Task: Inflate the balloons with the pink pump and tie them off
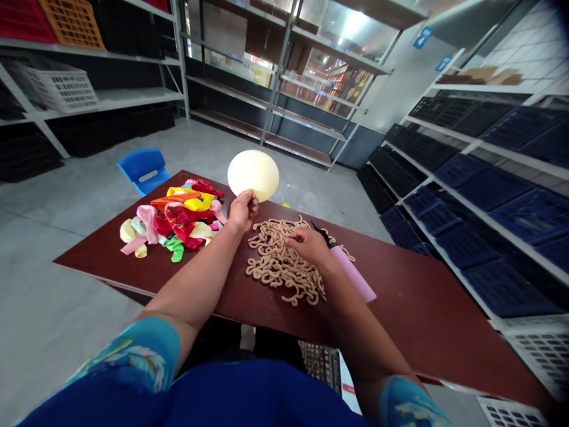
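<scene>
My left hand (242, 211) is closed around the neck of an inflated pale yellow balloon (253, 174), holding it just above the dark red table (413, 308). My right hand (309, 245) rests on a pile of tan hook-shaped clips (282, 264), fingers curled down onto them; whether it pinches one I cannot make out. A pink hand pump (353, 274) with a black nozzle lies just right of that hand. A heap of flat, coloured balloons (175, 220) lies left of my left hand.
A blue plastic chair (144, 169) stands behind the table's far left corner. Metal shelving with crates lines the left and back walls; shelves of dark blue crates run along the right. A white basket (322, 362) sits under the table's near edge.
</scene>
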The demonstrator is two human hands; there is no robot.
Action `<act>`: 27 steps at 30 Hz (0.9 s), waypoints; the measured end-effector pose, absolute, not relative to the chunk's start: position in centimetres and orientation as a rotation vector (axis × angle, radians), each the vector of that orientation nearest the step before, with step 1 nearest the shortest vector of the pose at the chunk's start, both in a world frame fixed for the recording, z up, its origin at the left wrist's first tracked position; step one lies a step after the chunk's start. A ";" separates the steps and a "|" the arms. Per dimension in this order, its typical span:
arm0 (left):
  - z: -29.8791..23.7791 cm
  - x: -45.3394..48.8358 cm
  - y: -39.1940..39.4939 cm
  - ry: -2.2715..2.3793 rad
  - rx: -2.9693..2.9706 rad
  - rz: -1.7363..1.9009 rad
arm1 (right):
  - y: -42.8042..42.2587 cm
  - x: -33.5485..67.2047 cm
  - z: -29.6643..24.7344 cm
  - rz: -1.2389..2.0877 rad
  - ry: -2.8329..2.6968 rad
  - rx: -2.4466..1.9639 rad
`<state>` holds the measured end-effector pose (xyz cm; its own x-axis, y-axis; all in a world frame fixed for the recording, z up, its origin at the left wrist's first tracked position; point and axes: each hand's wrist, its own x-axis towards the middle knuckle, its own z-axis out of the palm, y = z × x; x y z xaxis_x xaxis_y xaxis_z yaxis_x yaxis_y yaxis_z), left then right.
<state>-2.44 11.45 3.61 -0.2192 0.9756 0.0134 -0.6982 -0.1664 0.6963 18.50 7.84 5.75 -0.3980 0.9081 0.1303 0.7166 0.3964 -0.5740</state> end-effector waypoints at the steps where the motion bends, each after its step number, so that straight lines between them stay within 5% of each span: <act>1: 3.2 -2.3 11.5 0.676 0.568 1.678 | 8.1 18.0 5.2 0.557 -2.263 -1.426; 7: 2.5 -1.3 11.2 0.555 0.593 1.563 | 8.7 18.5 4.6 0.758 -2.040 -1.403; 14: 3.8 -0.8 10.5 0.395 0.504 1.413 | 8.1 20.3 7.9 1.449 -1.488 -1.114; 27: 4.2 1.3 9.2 0.530 0.748 1.152 | 7.7 17.7 9.5 1.579 -1.439 -1.078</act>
